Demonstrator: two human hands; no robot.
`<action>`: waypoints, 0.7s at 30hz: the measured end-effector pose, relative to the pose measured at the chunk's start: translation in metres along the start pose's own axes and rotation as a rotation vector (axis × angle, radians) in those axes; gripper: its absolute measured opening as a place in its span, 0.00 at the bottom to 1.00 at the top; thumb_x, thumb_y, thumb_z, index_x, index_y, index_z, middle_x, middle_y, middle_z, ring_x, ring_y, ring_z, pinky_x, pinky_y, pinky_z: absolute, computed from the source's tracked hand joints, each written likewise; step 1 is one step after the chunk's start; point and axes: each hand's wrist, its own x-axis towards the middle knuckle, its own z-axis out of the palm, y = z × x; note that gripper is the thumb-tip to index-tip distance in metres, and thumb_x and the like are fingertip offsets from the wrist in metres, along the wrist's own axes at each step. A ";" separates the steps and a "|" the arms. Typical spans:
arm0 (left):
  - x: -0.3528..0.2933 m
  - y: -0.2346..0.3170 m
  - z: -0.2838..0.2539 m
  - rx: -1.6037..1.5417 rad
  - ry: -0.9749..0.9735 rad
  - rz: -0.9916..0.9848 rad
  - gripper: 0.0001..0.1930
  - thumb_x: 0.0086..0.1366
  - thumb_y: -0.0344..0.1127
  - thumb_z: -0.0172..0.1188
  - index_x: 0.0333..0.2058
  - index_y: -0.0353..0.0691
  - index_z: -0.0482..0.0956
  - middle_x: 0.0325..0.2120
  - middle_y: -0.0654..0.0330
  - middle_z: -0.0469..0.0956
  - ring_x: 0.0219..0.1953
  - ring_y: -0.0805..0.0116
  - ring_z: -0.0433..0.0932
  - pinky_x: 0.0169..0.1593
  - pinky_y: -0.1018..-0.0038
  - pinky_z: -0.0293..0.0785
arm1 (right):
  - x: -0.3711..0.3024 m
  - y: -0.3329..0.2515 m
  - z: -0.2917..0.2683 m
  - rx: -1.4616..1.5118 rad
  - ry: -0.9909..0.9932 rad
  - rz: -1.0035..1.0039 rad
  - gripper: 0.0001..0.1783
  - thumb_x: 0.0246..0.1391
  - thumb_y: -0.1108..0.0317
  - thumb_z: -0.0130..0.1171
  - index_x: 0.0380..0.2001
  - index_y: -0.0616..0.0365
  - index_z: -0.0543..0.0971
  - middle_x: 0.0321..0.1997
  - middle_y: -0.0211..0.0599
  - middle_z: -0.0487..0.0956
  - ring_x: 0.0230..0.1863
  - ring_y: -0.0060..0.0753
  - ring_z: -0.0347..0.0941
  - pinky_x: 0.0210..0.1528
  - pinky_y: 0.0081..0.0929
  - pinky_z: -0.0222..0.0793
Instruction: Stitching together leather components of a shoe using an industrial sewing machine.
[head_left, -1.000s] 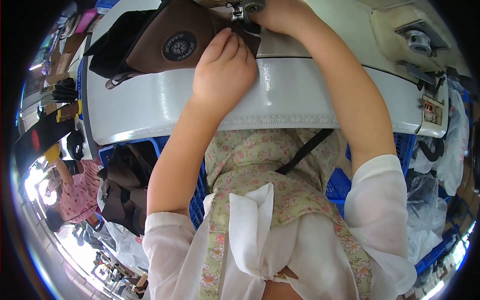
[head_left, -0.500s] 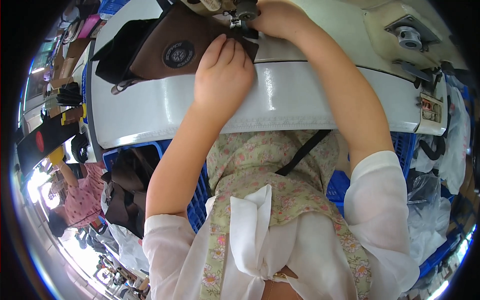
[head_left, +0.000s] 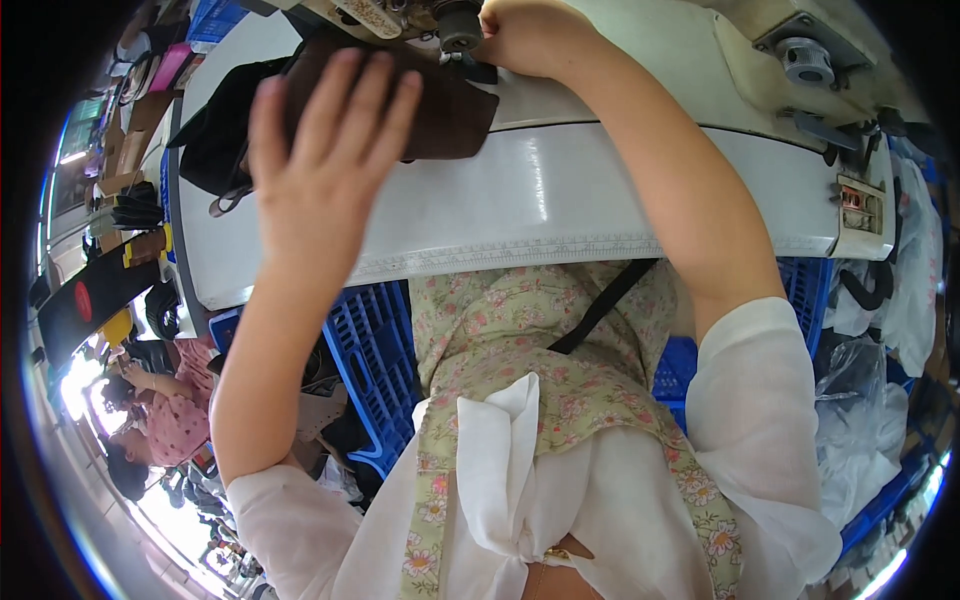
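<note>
A brown and black sewn fabric piece [head_left: 452, 118] lies on the white sewing machine bed, its right end beneath the presser foot [head_left: 455, 62]. Over its middle is my left hand [head_left: 325, 165], fingers spread and holding nothing; it hides the round patch on the brown panel. Whether the palm touches the cloth I cannot tell. Right of the needle area, my right hand [head_left: 535, 38] is curled close to the presser foot. Its fingertips are mostly hidden, so what they grip does not show. A small strap loop [head_left: 228, 203] sticks out at the fabric's left end.
The sewing machine bed [head_left: 560, 190] has a ruler strip along its front edge. A blue crate [head_left: 375, 345] stands below it on the left. Plastic bags [head_left: 860, 430] hang at the right. Another person in pink [head_left: 180, 410] is at far left.
My left hand has lifted from the brown panel, moved left and spread its fingers. The fabric has shifted slightly left. My right hand has moved a little left and stays beside the presser foot.
</note>
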 end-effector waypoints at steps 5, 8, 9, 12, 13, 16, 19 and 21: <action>-0.008 -0.008 0.006 0.117 0.077 -0.020 0.28 0.57 0.38 0.58 0.60 0.55 0.73 0.60 0.72 0.72 0.64 0.70 0.68 0.65 0.54 0.61 | 0.002 0.004 0.008 -0.006 0.052 -0.043 0.16 0.49 0.58 0.54 0.29 0.57 0.84 0.33 0.52 0.83 0.37 0.52 0.81 0.42 0.44 0.75; -0.008 -0.010 0.010 0.112 0.088 -0.017 0.28 0.58 0.36 0.57 0.60 0.54 0.74 0.61 0.72 0.72 0.64 0.69 0.69 0.65 0.55 0.61 | 0.002 0.005 0.010 0.006 0.105 -0.069 0.16 0.49 0.58 0.54 0.30 0.57 0.84 0.34 0.53 0.82 0.38 0.53 0.81 0.42 0.45 0.75; -0.009 -0.012 0.012 0.112 0.107 -0.009 0.27 0.58 0.36 0.57 0.60 0.54 0.74 0.61 0.72 0.73 0.64 0.69 0.70 0.64 0.56 0.62 | 0.001 0.004 0.009 -0.008 0.098 -0.051 0.16 0.49 0.58 0.54 0.30 0.58 0.84 0.34 0.54 0.82 0.38 0.54 0.80 0.43 0.45 0.75; -0.006 -0.014 0.011 0.099 0.049 0.018 0.26 0.58 0.35 0.57 0.58 0.54 0.75 0.60 0.72 0.74 0.63 0.70 0.70 0.63 0.56 0.65 | 0.002 0.004 0.008 -0.023 0.077 -0.022 0.16 0.49 0.57 0.54 0.30 0.58 0.84 0.34 0.54 0.82 0.39 0.54 0.80 0.43 0.45 0.74; -0.007 -0.014 0.012 0.096 0.047 0.016 0.26 0.58 0.35 0.57 0.58 0.54 0.75 0.60 0.72 0.74 0.63 0.70 0.70 0.63 0.56 0.65 | 0.002 0.004 0.008 -0.026 0.067 -0.009 0.16 0.49 0.57 0.54 0.30 0.58 0.84 0.34 0.53 0.82 0.39 0.54 0.80 0.43 0.45 0.74; -0.008 -0.014 0.015 0.090 0.018 0.024 0.26 0.58 0.35 0.57 0.58 0.54 0.76 0.59 0.72 0.74 0.63 0.70 0.70 0.63 0.57 0.66 | 0.001 0.002 0.006 -0.011 0.056 -0.017 0.16 0.48 0.58 0.55 0.31 0.59 0.83 0.35 0.52 0.83 0.39 0.54 0.80 0.44 0.44 0.74; -0.009 -0.013 0.017 0.086 -0.014 0.023 0.26 0.58 0.36 0.56 0.58 0.54 0.76 0.58 0.72 0.75 0.63 0.71 0.71 0.63 0.57 0.66 | 0.000 0.002 0.005 -0.037 0.036 0.054 0.17 0.48 0.57 0.55 0.33 0.59 0.83 0.36 0.52 0.83 0.41 0.54 0.80 0.44 0.44 0.74; -0.008 -0.011 0.019 0.104 -0.003 0.001 0.26 0.58 0.36 0.57 0.57 0.55 0.76 0.58 0.73 0.75 0.62 0.72 0.71 0.63 0.58 0.66 | 0.001 0.005 0.012 -0.037 0.096 0.032 0.17 0.48 0.57 0.55 0.34 0.59 0.83 0.36 0.52 0.83 0.41 0.54 0.79 0.45 0.44 0.74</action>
